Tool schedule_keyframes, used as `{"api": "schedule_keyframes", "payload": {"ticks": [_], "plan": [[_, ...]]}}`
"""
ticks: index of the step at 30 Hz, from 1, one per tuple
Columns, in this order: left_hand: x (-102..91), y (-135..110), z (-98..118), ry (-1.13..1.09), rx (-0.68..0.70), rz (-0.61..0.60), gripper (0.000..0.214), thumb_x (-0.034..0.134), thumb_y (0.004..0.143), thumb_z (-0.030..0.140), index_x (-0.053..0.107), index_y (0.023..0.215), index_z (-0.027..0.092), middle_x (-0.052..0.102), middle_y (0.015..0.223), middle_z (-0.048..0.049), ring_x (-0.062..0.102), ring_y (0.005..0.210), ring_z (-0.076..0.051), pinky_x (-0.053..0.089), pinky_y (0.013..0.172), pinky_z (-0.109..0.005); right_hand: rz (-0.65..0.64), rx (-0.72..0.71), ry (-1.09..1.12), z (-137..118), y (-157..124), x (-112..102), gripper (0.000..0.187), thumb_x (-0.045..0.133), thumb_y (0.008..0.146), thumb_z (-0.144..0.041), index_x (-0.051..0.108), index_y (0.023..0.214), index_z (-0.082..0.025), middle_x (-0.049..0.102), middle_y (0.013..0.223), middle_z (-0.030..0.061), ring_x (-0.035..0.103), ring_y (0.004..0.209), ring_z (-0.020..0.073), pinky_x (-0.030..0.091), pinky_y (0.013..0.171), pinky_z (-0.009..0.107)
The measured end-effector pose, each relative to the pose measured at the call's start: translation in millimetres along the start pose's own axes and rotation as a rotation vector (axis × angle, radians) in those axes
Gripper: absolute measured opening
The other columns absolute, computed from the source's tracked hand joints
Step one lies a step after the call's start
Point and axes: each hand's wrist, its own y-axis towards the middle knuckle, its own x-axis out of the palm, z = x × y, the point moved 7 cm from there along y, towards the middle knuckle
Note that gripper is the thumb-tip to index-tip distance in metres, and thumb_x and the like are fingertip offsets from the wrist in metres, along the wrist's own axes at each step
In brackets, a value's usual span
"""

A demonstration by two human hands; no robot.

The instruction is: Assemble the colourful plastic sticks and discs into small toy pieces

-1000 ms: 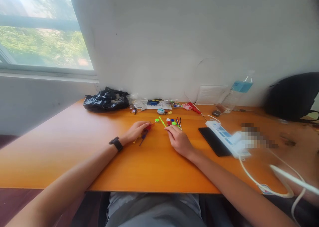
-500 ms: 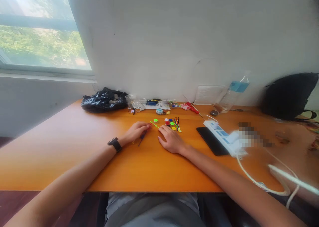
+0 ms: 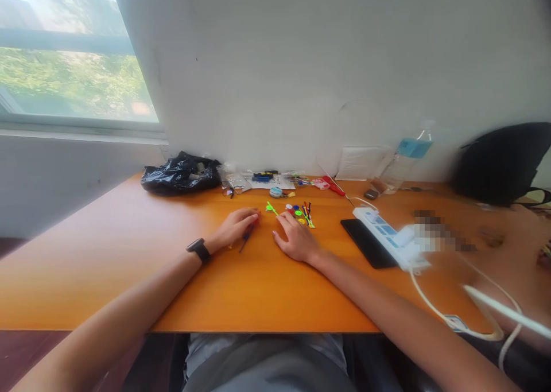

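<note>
My left hand (image 3: 235, 226), with a black watch (image 3: 199, 249) on its wrist, rests on the orange table (image 3: 129, 254), fingers curled over small thin pieces; a red bit shows at its fingertips and a small blue stick (image 3: 246, 241) lies under it. My right hand (image 3: 296, 240) lies on the table beside it, fingers bent, tips touching a cluster of small coloured plastic discs and sticks (image 3: 299, 212). A thin green stick (image 3: 271, 208) lies between the two hands' fingertips. What either hand pinches is too small to name.
A black plastic bag (image 3: 183, 173) sits at the back left by the wall. Clear packets and small tools (image 3: 262, 179) lie along the wall. Right of my hands are a black phone (image 3: 368, 241), a white power strip (image 3: 390, 236) with cables, a water bottle (image 3: 400, 163) and a black bag (image 3: 503, 162).
My right hand has slid left toward my left hand and stays by the coloured pieces. The green stick has shifted left and back. My left hand has hardly moved.
</note>
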Motion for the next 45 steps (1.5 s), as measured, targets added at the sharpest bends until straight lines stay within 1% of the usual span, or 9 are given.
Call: {"api": "schedule_keyframes", "payload": {"ticks": [4, 11, 17, 21, 24, 29, 33, 38, 45], "plan": [[0.2, -2, -2, -0.086, -0.06, 0.011, 0.061, 0.052, 0.097, 0.066, 0.069, 0.128, 0.017, 0.074, 0.118, -0.0096, 0.068, 0.104, -0.026, 0.059, 0.084, -0.033, -0.022, 0.019, -0.01, 3, -1, 2, 0.034, 0.055, 0.103, -0.034, 0.058, 0.133, -0.017, 0.061, 0.129, 0.0131, 0.063, 0.114, 0.0263, 0.052, 0.1, 0.038], [-1.2, -2, 0, -0.072, -0.015, 0.008, 0.062, 0.048, 0.1, 0.068, 0.07, 0.124, 0.016, 0.073, 0.112, -0.0094, 0.067, 0.101, -0.025, 0.057, 0.082, -0.032, -0.047, 0.024, -0.037, 4, -1, 4, 0.029, 0.055, 0.105, -0.035, 0.061, 0.125, -0.016, 0.064, 0.122, 0.0123, 0.065, 0.107, 0.0248, 0.05, 0.094, 0.035], [0.3, -2, -1, -0.116, 0.003, 0.015, 0.06, 0.049, 0.1, 0.068, 0.07, 0.118, 0.015, 0.071, 0.102, -0.0084, 0.064, 0.089, -0.022, 0.053, 0.073, -0.029, -0.026, 0.016, -0.052, 3, -2, 2, 0.022, 0.058, 0.104, -0.035, 0.065, 0.114, -0.017, 0.067, 0.115, 0.0113, 0.066, 0.098, 0.0241, 0.05, 0.085, 0.034], [1.6, -1, -4, -0.152, -0.013, 0.011, 0.059, 0.051, 0.099, 0.068, 0.07, 0.119, 0.016, 0.071, 0.107, -0.0088, 0.065, 0.092, -0.022, 0.053, 0.072, -0.029, 0.005, -0.012, -0.044, 1, -3, -2, 0.018, 0.059, 0.104, -0.032, 0.068, 0.104, -0.017, 0.07, 0.108, 0.0106, 0.067, 0.094, 0.0229, 0.048, 0.082, 0.033], [1.0, -2, -3, -0.139, -0.009, 0.019, 0.058, 0.052, 0.099, 0.068, 0.071, 0.119, 0.017, 0.072, 0.11, -0.0089, 0.066, 0.094, -0.023, 0.053, 0.074, -0.029, 0.035, -0.028, -0.068, -1, -5, -5, 0.021, 0.059, 0.103, -0.031, 0.069, 0.09, -0.018, 0.072, 0.095, 0.009, 0.066, 0.083, 0.0207, 0.043, 0.075, 0.032], [-0.5, -3, -2, -0.122, -0.011, 0.035, 0.057, 0.052, 0.099, 0.067, 0.071, 0.119, 0.017, 0.072, 0.112, -0.0092, 0.067, 0.098, -0.023, 0.056, 0.079, -0.031, 0.102, -0.043, -0.109, -4, -9, -13, 0.041, 0.058, 0.103, -0.034, 0.063, 0.065, -0.018, 0.068, 0.07, 0.0052, 0.057, 0.062, 0.0148, 0.031, 0.063, 0.032], [-0.1, -3, 0, -0.098, 0.011, 0.035, 0.055, 0.05, 0.101, 0.066, 0.07, 0.119, 0.018, 0.072, 0.114, -0.0093, 0.068, 0.095, -0.023, 0.056, 0.078, -0.031, 0.122, -0.053, -0.086, -8, -12, -15, 0.053, 0.056, 0.103, -0.038, 0.056, 0.055, -0.017, 0.062, 0.057, 0.0031, 0.048, 0.054, 0.0124, 0.023, 0.06, 0.032], [0.5, -3, 1, -0.056, 0.022, 0.044, 0.054, 0.05, 0.102, 0.065, 0.071, 0.115, 0.018, 0.072, 0.105, -0.0088, 0.068, 0.093, -0.023, 0.055, 0.073, -0.03, 0.115, -0.058, -0.041, -11, -14, -15, 0.057, 0.057, 0.101, -0.041, 0.047, 0.05, -0.017, 0.055, 0.051, 0.0014, 0.039, 0.051, 0.0113, 0.019, 0.059, 0.032], [-0.4, -3, 3, -0.064, 0.035, 0.071, 0.053, 0.052, 0.101, 0.064, 0.072, 0.119, 0.018, 0.073, 0.105, -0.0096, 0.068, 0.092, -0.023, 0.056, 0.072, -0.03, -0.044, -0.167, 0.062, -18, -16, -16, 0.058, 0.056, 0.1, -0.041, 0.035, 0.051, -0.018, 0.045, 0.048, -0.0015, 0.028, 0.051, 0.0112, 0.019, 0.058, 0.032]]}}
